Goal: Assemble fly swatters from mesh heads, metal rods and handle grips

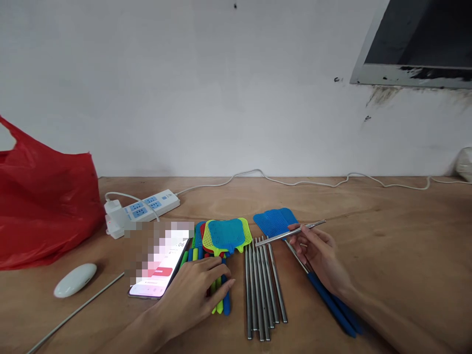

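Observation:
My right hand [313, 250] pinches a silver metal rod [291, 233] between thumb and fingers, raised and slanting up to the right. Below its left end, several similar metal rods [261, 290] lie side by side on the table. My left hand [199, 285] rests over a bunch of coloured plastic handles [226, 300], its thumb apart and fingers partly curled. Behind it is a stack of perforated fly swatter heads [226, 233], blue, yellow and red. Blue fly swatters [276, 221] with metal shafts and blue handles [334, 305] lie beneath and beside my right hand.
A lit phone [162, 260] lies left of my left hand, partly blurred out. Further left are a white oval device [75, 280], a grey cable [77, 312] and a red plastic bag [47, 201]. A white power strip [153, 209] sits near the wall, its cord [302, 184] running right.

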A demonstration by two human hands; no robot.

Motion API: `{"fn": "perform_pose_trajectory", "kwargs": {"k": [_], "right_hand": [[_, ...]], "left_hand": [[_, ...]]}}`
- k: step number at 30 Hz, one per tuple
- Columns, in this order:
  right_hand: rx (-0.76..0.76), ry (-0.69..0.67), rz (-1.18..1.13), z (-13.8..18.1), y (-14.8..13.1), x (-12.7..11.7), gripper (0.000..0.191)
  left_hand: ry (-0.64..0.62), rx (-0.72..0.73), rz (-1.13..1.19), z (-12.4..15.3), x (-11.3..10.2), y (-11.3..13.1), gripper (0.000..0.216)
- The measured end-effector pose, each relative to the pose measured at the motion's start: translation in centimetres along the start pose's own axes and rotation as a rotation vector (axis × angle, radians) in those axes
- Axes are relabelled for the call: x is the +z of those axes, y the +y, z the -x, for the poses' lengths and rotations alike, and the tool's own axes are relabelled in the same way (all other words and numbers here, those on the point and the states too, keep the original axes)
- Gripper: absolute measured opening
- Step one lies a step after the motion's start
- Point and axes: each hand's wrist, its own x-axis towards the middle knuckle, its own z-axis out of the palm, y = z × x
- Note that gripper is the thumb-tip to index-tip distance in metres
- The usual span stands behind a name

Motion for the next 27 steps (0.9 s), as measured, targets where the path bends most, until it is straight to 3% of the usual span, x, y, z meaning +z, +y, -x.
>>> {"fn": "perform_pose_trajectory", "kwargs": {"k": [4, 9, 13, 17, 19, 22, 25, 27], "right_hand": [[0.027, -0.058, 0.009, 0.1, 0.2, 0.0, 0.037], [0.046, -0.314, 0.040, 0.8, 0.8, 0.0, 0.029], [0.066, -0.505, 0.113, 1.3, 1.4, 0.0, 0.023], [0.089, -0.591, 0.100, 1.6, 1.5, 0.2, 0.024], [0.087, -0.569, 0.083, 1.6, 1.7, 0.3, 0.028], [0.030, -0.426, 0.076, 1.3, 2.1, 0.2, 0.026], [-0.041, -0.284, 0.117, 0.6, 2.3, -0.1, 0.019], [-0.050, -0.263, 0.151, 0.4, 2.0, -0.2, 0.019]], "left_hand": [[0.049, 0.009, 0.079, 0.2, 0.0, 0.1, 0.018], [0.149, 0.004, 0.212, 0.6, -0.3, 0.6, 0.025], [0.069, -0.004, 0.296, 0.6, -0.5, 1.4, 0.024], [0.007, -0.026, 0.338, 0.5, 0.2, 2.0, 0.021], [0.015, -0.055, 0.336, 0.5, 0.7, 2.0, 0.019], [0.041, -0.099, 0.319, 0.5, 0.9, 1.8, 0.019], [0.079, -0.117, 0.258, 0.4, 0.5, 1.5, 0.019], [0.099, -0.104, 0.209, 0.3, -0.1, 1.3, 0.017]]}}
